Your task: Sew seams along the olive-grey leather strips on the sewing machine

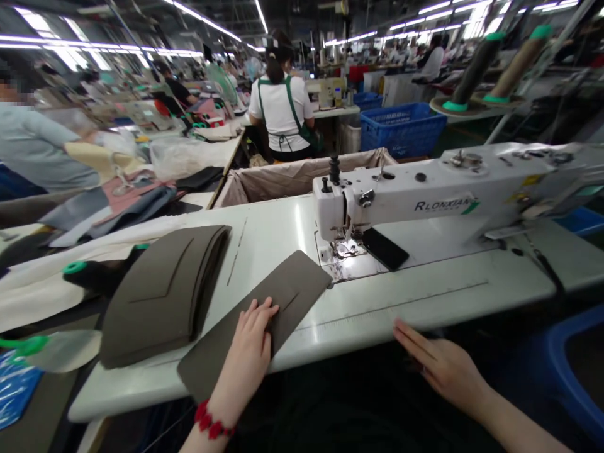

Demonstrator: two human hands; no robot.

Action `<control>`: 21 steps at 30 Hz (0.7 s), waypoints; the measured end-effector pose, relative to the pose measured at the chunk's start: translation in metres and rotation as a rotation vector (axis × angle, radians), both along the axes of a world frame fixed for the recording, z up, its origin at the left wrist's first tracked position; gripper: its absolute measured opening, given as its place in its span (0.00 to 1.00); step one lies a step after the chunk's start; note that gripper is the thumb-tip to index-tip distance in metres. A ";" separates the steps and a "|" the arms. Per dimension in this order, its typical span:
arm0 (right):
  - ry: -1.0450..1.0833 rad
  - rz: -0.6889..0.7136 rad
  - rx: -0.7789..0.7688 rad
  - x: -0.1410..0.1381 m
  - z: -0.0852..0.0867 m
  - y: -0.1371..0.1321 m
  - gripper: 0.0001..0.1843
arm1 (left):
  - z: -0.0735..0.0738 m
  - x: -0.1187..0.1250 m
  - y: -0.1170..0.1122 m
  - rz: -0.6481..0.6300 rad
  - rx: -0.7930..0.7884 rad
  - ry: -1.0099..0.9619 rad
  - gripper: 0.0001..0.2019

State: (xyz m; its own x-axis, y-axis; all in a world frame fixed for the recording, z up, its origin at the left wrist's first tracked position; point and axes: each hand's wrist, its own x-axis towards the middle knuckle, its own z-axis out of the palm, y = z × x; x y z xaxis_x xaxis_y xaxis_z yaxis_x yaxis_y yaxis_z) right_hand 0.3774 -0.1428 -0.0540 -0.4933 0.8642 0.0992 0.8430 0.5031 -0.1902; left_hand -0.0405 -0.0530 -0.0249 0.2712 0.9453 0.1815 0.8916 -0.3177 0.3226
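My left hand (253,340) lies on a grey-brown fabric panel (302,283), fingers stretched over it and pressing it to the sewing table. A short dark line marks the panel beside my fingertips. The panel's far corner reaches the needle area of a white sewing machine (377,201), and its near end hangs over the table edge. My right hand (438,365) is at the front edge of the table, fingers extended, apart from the panel; its underside is hidden. To the left sits a folded stack of similar panels (160,289) with dark marked lines.
A black phone (385,248) lies on the machine bed. Dark thread cones (94,277) and pale cloth (33,283) are at the left. Behind the table stands a cloth-lined bin (283,182), with a blue crate (401,129) beyond. Co-workers (283,113) sit farther back.
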 end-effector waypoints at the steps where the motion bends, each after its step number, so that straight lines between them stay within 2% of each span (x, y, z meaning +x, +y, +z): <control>1: 0.002 -0.014 -0.018 0.007 -0.016 -0.020 0.43 | -0.001 0.002 -0.012 0.028 0.027 -0.030 0.16; 2: 0.016 -0.044 -0.039 0.012 -0.031 -0.037 0.42 | -0.001 0.006 -0.022 0.040 0.046 -0.045 0.12; 4: 0.078 -0.154 -0.079 0.018 -0.050 -0.061 0.38 | 0.000 0.017 -0.033 0.024 0.078 -0.024 0.13; 6: 0.160 -0.267 -0.114 0.016 -0.054 -0.069 0.32 | 0.001 0.032 -0.032 -0.048 0.082 0.056 0.19; 8: 0.222 -0.345 -0.139 0.006 -0.045 -0.065 0.26 | 0.004 0.047 -0.022 -0.148 0.067 0.149 0.24; 10: 0.248 -0.400 -0.159 -0.010 -0.029 -0.053 0.20 | 0.008 0.062 -0.010 -0.230 0.045 0.207 0.26; 12: 0.255 -0.448 -0.186 -0.028 -0.011 -0.040 0.13 | 0.014 0.077 0.001 -0.269 0.031 0.217 0.26; 14: 0.262 -0.480 -0.197 -0.043 0.003 -0.028 0.10 | 0.020 0.093 0.004 -0.272 0.032 0.186 0.24; 17: 0.283 -0.502 -0.183 -0.054 0.012 -0.018 0.11 | 0.023 0.120 -0.004 -0.312 0.035 0.080 0.25; 19: 0.298 -0.507 -0.186 -0.057 0.012 -0.015 0.11 | 0.019 0.137 -0.014 -0.368 0.039 0.002 0.29; 21: 0.306 -0.501 -0.195 -0.057 0.011 -0.013 0.10 | 0.009 0.152 -0.024 -0.386 0.066 -0.069 0.25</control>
State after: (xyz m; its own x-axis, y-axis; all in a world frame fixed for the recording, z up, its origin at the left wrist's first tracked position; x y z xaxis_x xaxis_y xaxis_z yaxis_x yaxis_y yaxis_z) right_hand 0.3201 -0.1560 -0.0434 0.0033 0.9999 -0.0116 0.8606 -0.0088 -0.5091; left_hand 0.1111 -0.0773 -0.0156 0.5892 0.7621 0.2684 0.6795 -0.6471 0.3458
